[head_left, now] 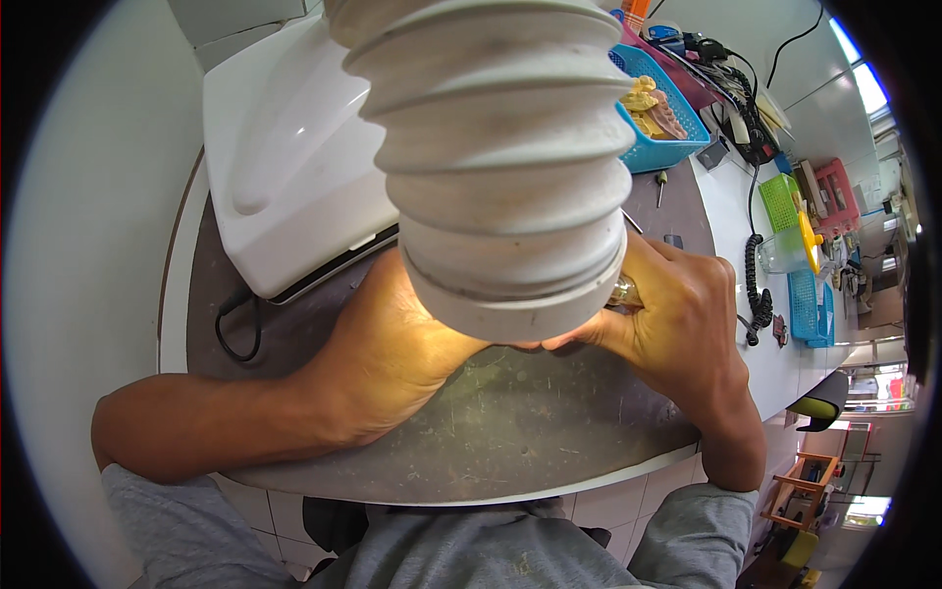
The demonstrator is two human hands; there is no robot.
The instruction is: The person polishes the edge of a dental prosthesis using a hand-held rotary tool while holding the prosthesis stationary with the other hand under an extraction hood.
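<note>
The head view looks down at the hands [687, 319].

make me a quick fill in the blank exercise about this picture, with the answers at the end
1. The ribbed hose hides part of ____ hands, left hand and right hand alike.
2. A shiny metallic piece shows between the thumb and fingers of the person's ____ hand.
3. The basket holding yellow pieces and a pink piece is ____.
4. The large white casing stands toward the person's ____ side.

Missing words: both; right; blue; left.
</note>
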